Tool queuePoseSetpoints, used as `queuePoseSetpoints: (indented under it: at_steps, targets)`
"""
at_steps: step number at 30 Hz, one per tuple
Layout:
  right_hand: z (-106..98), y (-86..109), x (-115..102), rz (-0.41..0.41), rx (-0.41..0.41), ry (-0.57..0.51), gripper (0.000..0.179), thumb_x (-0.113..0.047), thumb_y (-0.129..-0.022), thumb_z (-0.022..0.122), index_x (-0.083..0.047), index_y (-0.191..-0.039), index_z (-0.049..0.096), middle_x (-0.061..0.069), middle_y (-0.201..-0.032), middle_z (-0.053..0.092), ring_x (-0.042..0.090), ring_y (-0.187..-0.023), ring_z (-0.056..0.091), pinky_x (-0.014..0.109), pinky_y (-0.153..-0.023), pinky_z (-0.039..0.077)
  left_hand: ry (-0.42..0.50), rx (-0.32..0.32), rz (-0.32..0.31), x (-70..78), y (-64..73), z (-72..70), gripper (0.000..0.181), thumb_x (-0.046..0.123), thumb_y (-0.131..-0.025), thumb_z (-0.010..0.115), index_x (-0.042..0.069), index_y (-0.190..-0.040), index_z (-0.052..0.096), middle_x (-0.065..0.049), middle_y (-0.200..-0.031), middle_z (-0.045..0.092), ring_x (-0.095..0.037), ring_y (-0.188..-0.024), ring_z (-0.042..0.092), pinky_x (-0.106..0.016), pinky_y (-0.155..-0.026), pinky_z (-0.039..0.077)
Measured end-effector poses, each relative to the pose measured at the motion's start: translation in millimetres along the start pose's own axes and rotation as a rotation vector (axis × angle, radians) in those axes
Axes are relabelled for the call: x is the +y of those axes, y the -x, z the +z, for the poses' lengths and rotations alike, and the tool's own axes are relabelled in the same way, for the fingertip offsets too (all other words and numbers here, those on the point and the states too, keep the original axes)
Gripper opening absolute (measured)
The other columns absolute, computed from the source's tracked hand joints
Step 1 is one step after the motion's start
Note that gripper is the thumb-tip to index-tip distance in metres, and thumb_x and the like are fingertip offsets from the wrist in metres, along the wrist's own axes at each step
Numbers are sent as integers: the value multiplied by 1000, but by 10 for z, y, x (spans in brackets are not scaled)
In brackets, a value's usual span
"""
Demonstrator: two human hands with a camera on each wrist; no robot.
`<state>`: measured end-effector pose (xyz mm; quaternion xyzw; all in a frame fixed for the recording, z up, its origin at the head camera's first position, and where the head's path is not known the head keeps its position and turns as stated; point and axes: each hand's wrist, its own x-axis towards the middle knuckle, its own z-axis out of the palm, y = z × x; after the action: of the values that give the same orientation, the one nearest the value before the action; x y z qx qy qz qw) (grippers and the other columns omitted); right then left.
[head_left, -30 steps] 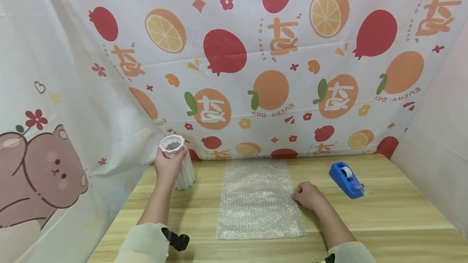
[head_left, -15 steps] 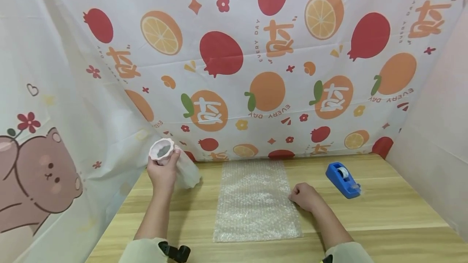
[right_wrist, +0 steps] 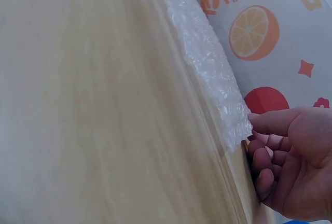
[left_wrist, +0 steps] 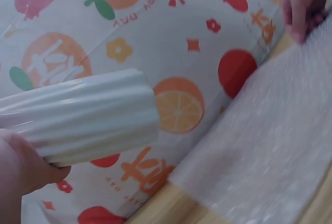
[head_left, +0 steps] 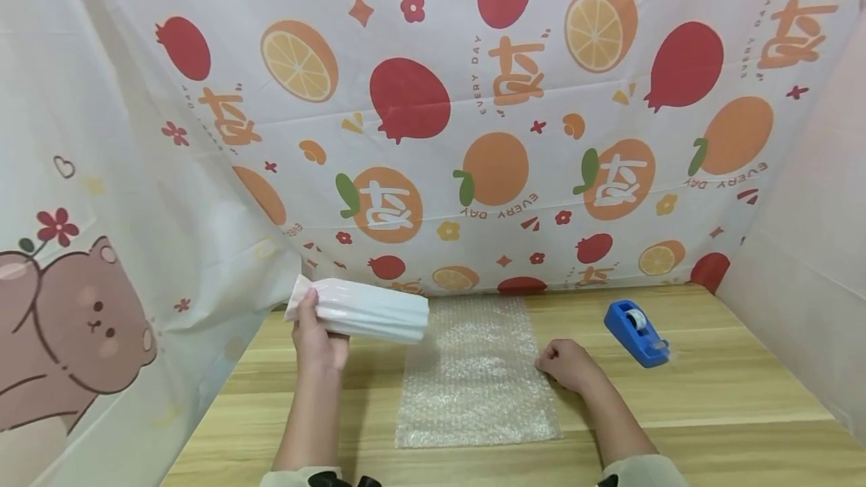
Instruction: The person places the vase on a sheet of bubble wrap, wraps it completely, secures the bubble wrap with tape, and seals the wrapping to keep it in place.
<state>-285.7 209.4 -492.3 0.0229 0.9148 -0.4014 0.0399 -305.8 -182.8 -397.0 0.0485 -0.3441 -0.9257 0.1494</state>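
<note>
My left hand (head_left: 321, 348) grips a glossy white fluted vase (head_left: 372, 312) near its neck, above the left part of the table. The vase lies sideways in the air, its scalloped mouth to the left and its base to the right over the wrap's far left corner. A flat sheet of bubble wrap (head_left: 473, 389) lies on the table. At the sheet's right edge, my right hand (head_left: 568, 365) has its fingers curled, and in the right wrist view this hand (right_wrist: 295, 156) pinches the edge of the wrap (right_wrist: 212, 68) with the thumb side.
A blue tape dispenser (head_left: 636, 333) with a loose tape end stands on the wooden table (head_left: 704, 427), right of my right hand. A fruit-print cloth (head_left: 440, 171) hangs along the back edge, and a bear-print cloth (head_left: 203, 246) hangs at the left.
My left hand has tipped the vase from nearly upright to lying sideways, its base swinging up and to the right. The right hand has stayed at the bubble wrap's edge.
</note>
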Motion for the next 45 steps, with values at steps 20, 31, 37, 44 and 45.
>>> queuePoseSetpoints:
  at_steps: [20, 31, 37, 44, 45]
  targets:
    - [7, 68, -80, -16, 48, -143, 18, -27, -95, 64, -8, -94, 66, 4, -83, 61, 17, -75, 52, 30, -65, 42, 58, -122, -212, -390, 230, 109, 58, 52, -99, 38, 25, -147, 23, 1, -136, 39, -17, -126, 41, -41, -105, 32]
    - [180, 286, -635, -126, -262, -826, 69, -54, -101, 42, -4, -148, 34, 21, -131, 53, 25, -103, 64, 41, -80, 57, 44, -218, -238, -558, 477, 267, 41, 49, -100, 36, 21, -129, 40, 4, -120, 54, -12, -109, 55, -33, -97, 44]
    - [301, 390, -793, -159, -486, -1186, 55, -59, -102, 25, -17, -133, 42, 10, -134, 47, 26, -117, 56, 57, -95, 48, 69, -238, -252, -643, 546, 326, 38, 46, -101, 36, 21, -129, 42, 4, -117, 56, -11, -107, 57, -29, -96, 45]
    - [339, 458, -904, -87, -467, -1331, 50, -44, -104, 38, -15, -145, 34, 10, -129, 47, 24, -112, 58, 49, -96, 49, 64, -256, -252, -707, 569, 324, 38, 45, -101, 37, 20, -130, 40, 4, -117, 56, -10, -107, 58, -28, -96, 46]
    - [344, 463, -916, -78, -449, -1330, 49, -41, -104, 39, -15, -145, 33, 9, -128, 49, 24, -112, 58, 47, -95, 49, 62, -255, -257, -712, 571, 321, 38, 45, -101, 37, 20, -130, 40, 4, -117, 57, -10, -107, 58, -28, -96, 46]
